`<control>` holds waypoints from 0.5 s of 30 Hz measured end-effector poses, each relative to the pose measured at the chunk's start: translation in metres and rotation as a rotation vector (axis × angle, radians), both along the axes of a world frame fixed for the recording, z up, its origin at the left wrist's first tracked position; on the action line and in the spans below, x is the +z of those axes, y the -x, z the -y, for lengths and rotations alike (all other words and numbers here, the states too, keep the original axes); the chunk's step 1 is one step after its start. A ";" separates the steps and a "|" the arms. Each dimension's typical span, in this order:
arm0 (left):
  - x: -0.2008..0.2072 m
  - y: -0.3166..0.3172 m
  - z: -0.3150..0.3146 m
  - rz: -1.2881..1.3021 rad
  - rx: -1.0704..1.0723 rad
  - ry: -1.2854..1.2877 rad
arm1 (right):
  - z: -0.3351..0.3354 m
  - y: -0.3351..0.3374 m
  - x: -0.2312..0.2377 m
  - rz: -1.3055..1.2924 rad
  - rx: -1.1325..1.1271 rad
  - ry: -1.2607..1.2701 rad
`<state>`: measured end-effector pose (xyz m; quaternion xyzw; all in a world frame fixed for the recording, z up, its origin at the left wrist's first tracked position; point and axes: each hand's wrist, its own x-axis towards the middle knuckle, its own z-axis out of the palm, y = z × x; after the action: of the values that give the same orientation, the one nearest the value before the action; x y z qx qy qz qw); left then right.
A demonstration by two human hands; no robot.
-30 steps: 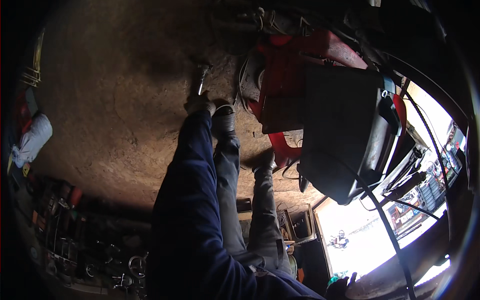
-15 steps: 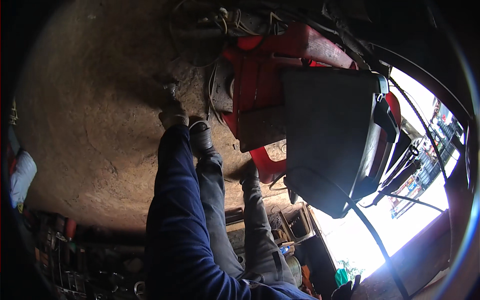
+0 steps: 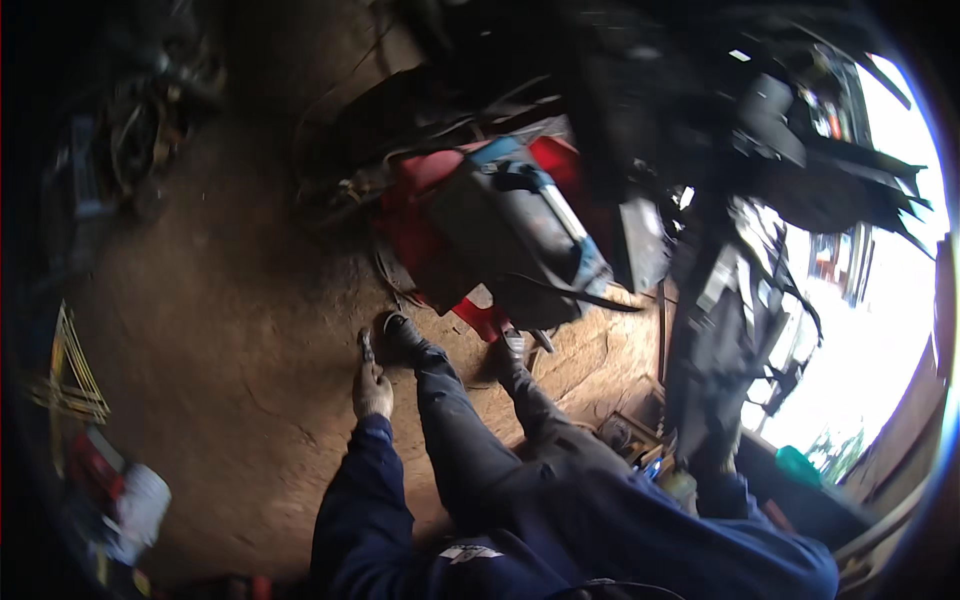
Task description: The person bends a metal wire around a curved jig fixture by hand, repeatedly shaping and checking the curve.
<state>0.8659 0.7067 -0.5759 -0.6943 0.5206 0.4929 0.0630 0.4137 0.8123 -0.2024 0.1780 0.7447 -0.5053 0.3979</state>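
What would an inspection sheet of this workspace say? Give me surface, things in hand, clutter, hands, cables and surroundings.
Surface: brown floor, rough and unevenly lit.
Things in hand: a metal tool, pointing away from the person; exact kind unclear.
Clutter: yellow rods and a white bag at far left; a grey case with red parts beyond the feet.
Hands: left hand closed on the tool, above the floor or touching it, cannot tell; right hand at lower right, blurred, grip unclear.
Cables: a dark cable crosses the grey case.
Surroundings: bright opening at right; dark, blurred equipment at the top.
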 end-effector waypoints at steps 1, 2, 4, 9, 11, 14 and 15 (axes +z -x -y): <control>0.034 0.013 0.006 -0.031 -0.049 0.118 | -0.008 -0.002 0.021 -0.026 -0.040 0.065; 0.077 0.013 0.006 -0.043 -0.078 0.224 | -0.011 -0.008 0.041 -0.032 -0.060 0.121; 0.153 0.002 0.013 -0.086 -0.137 0.377 | -0.012 -0.014 0.069 0.001 -0.093 0.243; 0.327 0.050 0.030 -0.302 -0.116 0.802 | -0.040 0.010 0.089 0.130 -0.016 0.515; 0.381 0.071 0.021 -0.356 -0.144 0.920 | -0.062 0.020 0.081 0.141 0.111 0.539; 0.467 0.136 0.000 -0.515 -0.162 1.022 | -0.113 0.058 0.065 0.266 0.371 0.382; 0.487 0.155 -0.010 -0.525 -0.294 1.181 | -0.119 0.064 0.074 0.226 0.429 0.398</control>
<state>0.7107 0.7162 -0.0889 -0.3909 0.7906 0.2637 -0.3906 0.3501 0.9313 -0.1282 -0.0097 0.6027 -0.5226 0.6029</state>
